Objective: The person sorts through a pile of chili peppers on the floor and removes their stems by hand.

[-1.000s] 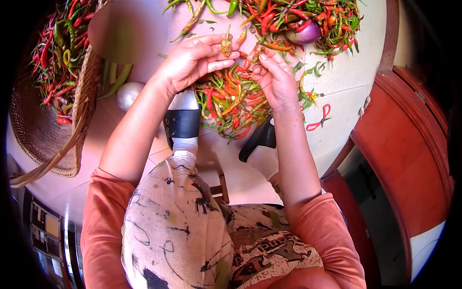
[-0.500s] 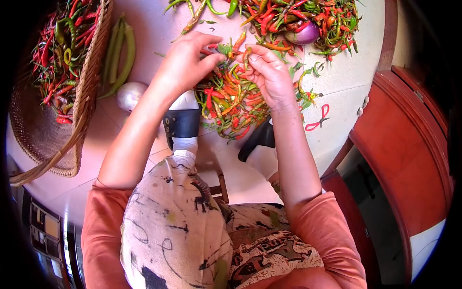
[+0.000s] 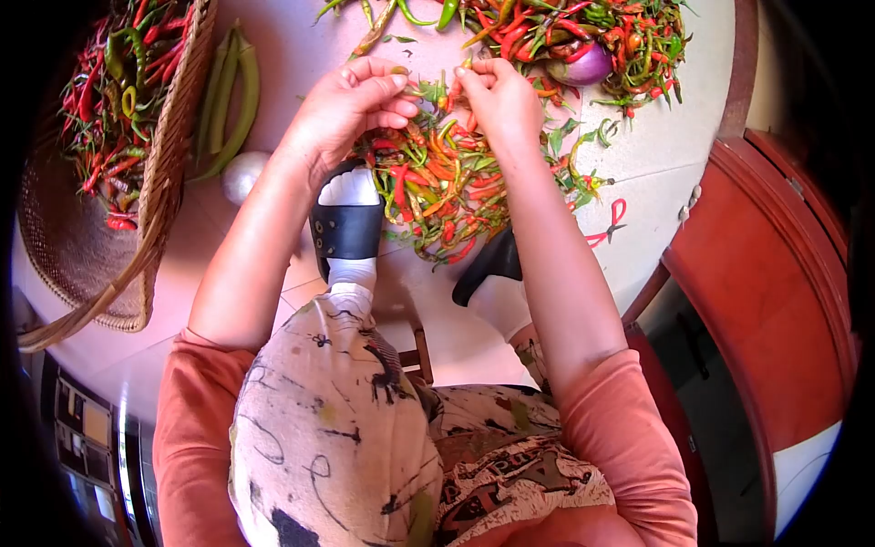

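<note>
My left hand (image 3: 357, 108) is closed in a pinch on a small brownish-green chili pepper (image 3: 399, 70), mostly covered by the fingers. To its right, my right hand (image 3: 499, 96) grips another chili pepper, whose yellowish-green end (image 3: 468, 64) pokes out above the fingertips. A small gap separates the two hands. Beneath them, a pile of red, orange and green chili peppers (image 3: 437, 187) spreads on the tiled floor between my feet. A larger heap of chili peppers (image 3: 538, 27) lies just beyond, with a purple eggplant (image 3: 583, 66) on it.
On the left stands a woven basket (image 3: 169, 173) partly filled with chili peppers. Beside it lie long green gourds (image 3: 228, 100) and a pale round vegetable (image 3: 244, 177). Red-handled scissors (image 3: 609, 224) rest to the right, near a reddish-brown wooden piece of furniture (image 3: 775, 283).
Both hands have moved apart slightly. The right hand has shifted up and turned so its back faces me. The left hand has lowered a little and its fingers have curled in.
</note>
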Motion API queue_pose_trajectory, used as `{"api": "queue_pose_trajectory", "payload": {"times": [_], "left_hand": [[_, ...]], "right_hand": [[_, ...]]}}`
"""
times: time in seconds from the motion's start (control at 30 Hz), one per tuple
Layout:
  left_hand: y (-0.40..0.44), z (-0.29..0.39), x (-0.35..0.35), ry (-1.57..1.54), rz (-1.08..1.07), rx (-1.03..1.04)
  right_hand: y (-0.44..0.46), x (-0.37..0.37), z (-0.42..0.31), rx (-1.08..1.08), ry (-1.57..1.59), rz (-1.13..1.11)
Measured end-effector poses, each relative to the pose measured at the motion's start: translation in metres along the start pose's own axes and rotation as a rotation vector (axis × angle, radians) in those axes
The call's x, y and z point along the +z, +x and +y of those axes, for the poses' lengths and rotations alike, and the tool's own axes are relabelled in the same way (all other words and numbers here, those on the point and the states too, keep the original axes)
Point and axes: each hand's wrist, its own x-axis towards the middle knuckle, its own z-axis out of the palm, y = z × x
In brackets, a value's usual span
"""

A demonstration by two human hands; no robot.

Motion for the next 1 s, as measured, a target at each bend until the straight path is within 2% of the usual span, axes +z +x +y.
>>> {"api": "queue_pose_trajectory", "payload": {"times": [0.1,0.17,0.23,0.27,0.3,0.37,0.4,0.43,0.5,0.57,0.67,0.73,0.77,0.83,0.87,0.97,1.0], "left_hand": [[-0.005,0.008,-0.007,-0.064,0.002,0.052],[-0.004,0.009,-0.013,-0.098,-0.097,0.079],[-0.004,0.009,-0.012,-0.104,-0.114,0.081],[-0.005,0.008,-0.011,-0.11,-0.133,0.08],[-0.005,0.007,-0.01,-0.114,-0.135,0.079],[-0.004,0.006,-0.007,-0.105,-0.232,0.058],[-0.002,0.004,-0.005,-0.108,-0.238,0.056],[0.0,0.003,-0.002,-0.061,-0.233,0.026],[0.004,0.001,0.006,-0.013,-0.227,0.0],[0.007,-0.001,0.015,0.215,-0.088,-0.066],[0.008,-0.001,0.021,0.259,-0.046,-0.063],[0.007,-0.001,0.022,0.271,-0.05,-0.085],[0.006,-0.001,0.023,0.219,-0.072,-0.122],[0.007,-0.004,0.021,0.169,-0.094,-0.161],[0.009,-0.007,0.016,0.121,-0.142,-0.153],[0.008,-0.007,0.009,0.01,-0.188,-0.131],[0.007,-0.007,0.009,-0.058,-0.184,-0.116]], "right_hand": [[0.001,0.01,-0.012,-0.002,-0.156,0.054],[0.003,0.013,-0.005,-0.006,-0.143,0.058],[0.009,0.016,0.014,0.107,0.34,-0.043],[0.008,0.018,0.024,0.056,0.623,-0.033],[0.002,0.009,0.023,0.058,0.619,-0.032],[-0.015,-0.017,0.019,0.243,1.045,-0.249],[-0.017,-0.021,0.023,0.232,1.145,-0.357],[-0.02,-0.024,0.027,0.234,1.143,-0.353],[-0.029,-0.03,0.03,0.189,1.33,-0.486],[-0.035,-0.029,0.029,0.206,1.348,-0.486],[-0.039,-0.027,0.024,0.25,1.407,-0.514],[-0.041,-0.022,0.014,0.14,1.149,-0.456],[-0.043,-0.015,0.01,0.14,1.152,-0.458],[-0.048,-0.006,0.0,-0.119,0.971,-0.33],[-0.048,-0.008,-0.001,-0.188,0.851,-0.348],[-0.047,-0.021,-0.004,-0.066,0.883,-0.412],[-0.045,-0.029,-0.005,-0.046,0.898,-0.346]]}}
